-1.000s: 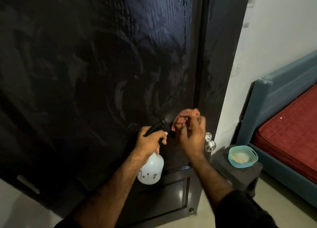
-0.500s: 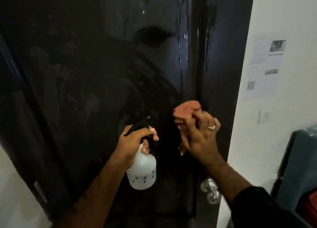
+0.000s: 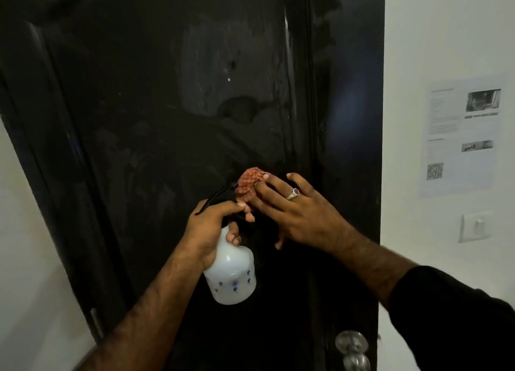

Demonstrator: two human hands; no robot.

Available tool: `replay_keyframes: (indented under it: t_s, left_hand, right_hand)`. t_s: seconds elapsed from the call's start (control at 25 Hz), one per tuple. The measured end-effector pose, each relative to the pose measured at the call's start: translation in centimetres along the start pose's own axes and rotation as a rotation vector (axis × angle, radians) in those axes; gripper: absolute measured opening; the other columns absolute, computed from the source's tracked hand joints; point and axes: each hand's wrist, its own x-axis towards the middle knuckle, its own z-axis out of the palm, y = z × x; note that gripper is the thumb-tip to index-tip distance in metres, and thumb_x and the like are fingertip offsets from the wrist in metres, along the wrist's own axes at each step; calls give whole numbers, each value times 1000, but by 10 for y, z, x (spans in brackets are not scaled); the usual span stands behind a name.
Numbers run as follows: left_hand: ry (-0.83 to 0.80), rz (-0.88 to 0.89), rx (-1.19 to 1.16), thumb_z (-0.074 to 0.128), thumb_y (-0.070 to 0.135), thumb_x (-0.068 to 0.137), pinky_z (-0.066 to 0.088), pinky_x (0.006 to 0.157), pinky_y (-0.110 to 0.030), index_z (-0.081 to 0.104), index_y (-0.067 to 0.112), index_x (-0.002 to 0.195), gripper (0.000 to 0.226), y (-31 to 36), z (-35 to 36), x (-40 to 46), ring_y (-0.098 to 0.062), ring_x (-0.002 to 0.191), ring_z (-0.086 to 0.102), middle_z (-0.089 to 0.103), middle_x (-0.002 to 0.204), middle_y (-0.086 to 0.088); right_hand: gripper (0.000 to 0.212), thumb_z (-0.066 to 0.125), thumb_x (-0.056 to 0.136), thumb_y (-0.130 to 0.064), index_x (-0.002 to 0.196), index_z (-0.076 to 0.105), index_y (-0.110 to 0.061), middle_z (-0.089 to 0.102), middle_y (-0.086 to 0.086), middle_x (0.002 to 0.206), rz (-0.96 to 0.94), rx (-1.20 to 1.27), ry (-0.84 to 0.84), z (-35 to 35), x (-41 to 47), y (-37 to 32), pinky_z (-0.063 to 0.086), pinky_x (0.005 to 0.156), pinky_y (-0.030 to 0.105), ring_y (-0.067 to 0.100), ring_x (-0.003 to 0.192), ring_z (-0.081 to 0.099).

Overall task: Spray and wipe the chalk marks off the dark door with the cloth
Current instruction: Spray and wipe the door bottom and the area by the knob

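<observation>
At right of the frame I see a paper sheet (image 3: 462,136) and a switch (image 3: 476,227) on the white wall; a knob (image 3: 351,342) sits at the bottom. My left hand (image 3: 211,228) curls round the bottle (image 3: 232,273) neck, nozzle pointing up-right. My right hand (image 3: 301,214), fingers spread and nearly straight, presses the reddish cloth (image 3: 249,183) against the door (image 3: 167,119) at mid-frame. The door looks dark, glossy, smeared with faint pale streaks.

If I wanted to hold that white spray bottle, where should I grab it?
Probably by the narrow neck of the white plastic spray bottle, coming from the back, away from the nozzle. That is where the left hand has its grip: the neck is slim enough for fingers to wrap, the round body hangs below, and the black trigger sits in finger reach.
</observation>
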Motion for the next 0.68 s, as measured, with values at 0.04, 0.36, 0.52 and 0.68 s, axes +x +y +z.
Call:
replay_keyframes:
  t_s: [0.04,0.36,0.52,0.68]
  left_hand:
    - [3,15,6,67,10,89,40,49,-29,73,-2,87,14,8,2,2,-22,42,38,69,89,-30]
    - [0,31,48,67,14,91,39,47,-28,71,-1,85,17,60,-1,6,-19,42,38,70,85,-25]
    - [2,52,10,68,16,91,39,47,-27,71,1,87,16,86,-4,20,-16,42,39,72,88,-23]
    - [-9,79,-14,68,16,89,37,48,-26,71,1,89,15,107,-11,32,-16,41,38,71,89,-23]
  right_hand:
    - [69,57,97,-45,157,47,-14,41,18,161,13,-15,33,-5,2,19,30,116,57,40,147,40]
    - [55,50,102,-34,153,53,-15,45,21,158,-174,-108,25,-10,8,37,38,110,58,40,139,47]
    - [62,54,107,-34,162,40,-9,27,24,171,615,100,279,-28,91,92,28,121,64,44,156,29]
    - [84,54,104,-43,168,18,-2,-1,23,176,-256,-185,-83,-14,82,75,12,131,60,44,163,-2]
